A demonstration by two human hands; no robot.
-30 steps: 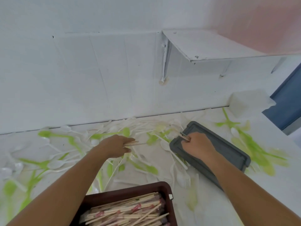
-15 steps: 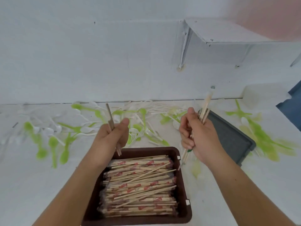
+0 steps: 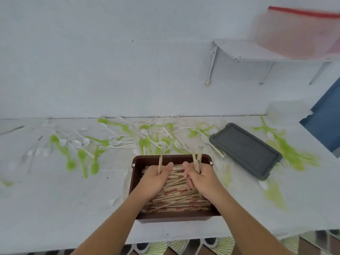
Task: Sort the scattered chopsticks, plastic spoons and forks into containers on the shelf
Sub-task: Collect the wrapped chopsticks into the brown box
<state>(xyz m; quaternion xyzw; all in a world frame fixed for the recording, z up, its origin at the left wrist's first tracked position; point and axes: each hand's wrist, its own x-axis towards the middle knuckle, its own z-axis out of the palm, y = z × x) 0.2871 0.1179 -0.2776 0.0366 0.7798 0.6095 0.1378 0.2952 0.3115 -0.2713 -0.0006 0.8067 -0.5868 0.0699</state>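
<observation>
- Brown tray (image 3: 135,162) sits on the table (image 3: 55,199) right before us, near the front edge. It is packed with chopsticks (image 3: 180,199), many in red-printed wrappers, lying mostly crosswise.
- Our left hand (image 3: 156,179) is over the tray's left half, fingers curled round a thin stick (image 3: 160,161). The stick stands upright and its top rises past the far rim. We cannot tell whether it is one stick or two.
- Our right hand (image 3: 201,178) is over the right half, its fist closed round a bundle (image 3: 197,159) of several chopsticks. These are also upright, with their lower ends down among the packed ones.
- Both hands are close together, thumbs near each other but apart.
- Beyond the tray, along the wall, green spoons (image 3: 81,155), white spoons (image 3: 77,143) and white forks (image 3: 162,144) lie scattered and tangled on the table.
- To the right of the tray a grey lid (image 3: 244,150) lies flat at an angle, with more green cutlery past it.
- At the table's far right a clear tub (image 3: 287,111) stands against the wall.
- High on the wall at the right we see a white shelf (image 3: 248,50) carrying a blurred pink box (image 3: 294,32) with a red rim.
</observation>
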